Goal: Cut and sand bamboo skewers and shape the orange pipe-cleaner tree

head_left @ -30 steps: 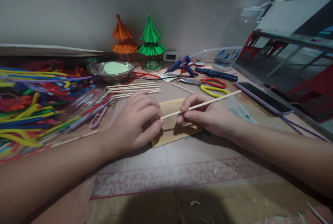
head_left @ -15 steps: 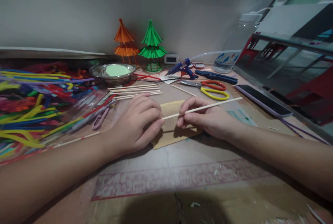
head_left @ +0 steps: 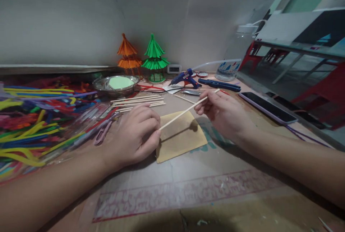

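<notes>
My left hand (head_left: 134, 135) is closed, pinching the near end of a thin wooden stick (head_left: 183, 112). My right hand (head_left: 221, 111) is closed on the same stick near its far end. The stick slants up to the right above a brown sheet of sandpaper (head_left: 181, 137) that lies flat on the table. A row of several more wooden sticks (head_left: 138, 101) lies just beyond my left hand.
A heap of coloured pipe cleaners (head_left: 35, 117) fills the left side. At the back stand an orange paper tree (head_left: 128, 55), a green paper tree (head_left: 154, 54), a metal bowl (head_left: 116, 84) and a blue glue gun (head_left: 185, 78). A phone (head_left: 266, 107) lies right.
My right hand has slid along the stick toward its far end and lifted away from the sandpaper. The stick now tilts more steeply. My left hand keeps its grip on the near end.
</notes>
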Motion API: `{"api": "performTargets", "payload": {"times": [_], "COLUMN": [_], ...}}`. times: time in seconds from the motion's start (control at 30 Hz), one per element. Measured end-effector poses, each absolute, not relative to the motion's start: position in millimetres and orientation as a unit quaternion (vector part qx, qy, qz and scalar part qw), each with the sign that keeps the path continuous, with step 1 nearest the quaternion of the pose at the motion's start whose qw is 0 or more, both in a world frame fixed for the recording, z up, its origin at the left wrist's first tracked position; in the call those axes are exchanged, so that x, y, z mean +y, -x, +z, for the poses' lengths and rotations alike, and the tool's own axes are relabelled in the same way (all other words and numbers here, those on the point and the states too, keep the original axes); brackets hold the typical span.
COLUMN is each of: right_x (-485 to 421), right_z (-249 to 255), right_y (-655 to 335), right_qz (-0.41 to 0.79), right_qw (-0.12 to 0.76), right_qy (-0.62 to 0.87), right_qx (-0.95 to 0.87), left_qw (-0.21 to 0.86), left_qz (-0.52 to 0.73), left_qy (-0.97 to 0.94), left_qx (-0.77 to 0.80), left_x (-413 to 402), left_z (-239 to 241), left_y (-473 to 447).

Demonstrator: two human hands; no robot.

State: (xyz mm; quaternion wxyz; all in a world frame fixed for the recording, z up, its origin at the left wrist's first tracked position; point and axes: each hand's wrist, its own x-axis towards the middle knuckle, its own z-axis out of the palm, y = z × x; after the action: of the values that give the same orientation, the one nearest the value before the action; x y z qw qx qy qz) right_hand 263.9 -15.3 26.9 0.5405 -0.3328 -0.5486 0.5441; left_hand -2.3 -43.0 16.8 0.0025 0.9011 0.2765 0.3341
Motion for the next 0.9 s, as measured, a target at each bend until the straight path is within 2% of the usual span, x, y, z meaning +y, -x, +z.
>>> {"api": "performTargets", "payload": {"times": [0.27, 0.67, 0.9], "right_x": [-38.3, -49.8, -55.3], "right_z": [35.3, 49.1, 34.3], "right_y": [-250.1, -245.4, -240.6], "right_qz": [0.498, 0.543, 0.506], "right_qw": [0.53, 0.518, 0.377], "right_qy": [0.295, 0.256, 0.316], "right_qx": [-0.619, -0.61, -0.709], "left_qw": [0.01, -0.003, -0.012], "left_qz": [0.291, 0.297, 0.315], "left_qy": [-0.91, -0.912, -0.917], "left_qx": [0.297, 0.283, 0.246], "left_x": [-40.0, -41.7, -45.0], "left_z": [14.6, 8.5, 10.9], "left_y": [5.8, 7.3, -4.0]}}
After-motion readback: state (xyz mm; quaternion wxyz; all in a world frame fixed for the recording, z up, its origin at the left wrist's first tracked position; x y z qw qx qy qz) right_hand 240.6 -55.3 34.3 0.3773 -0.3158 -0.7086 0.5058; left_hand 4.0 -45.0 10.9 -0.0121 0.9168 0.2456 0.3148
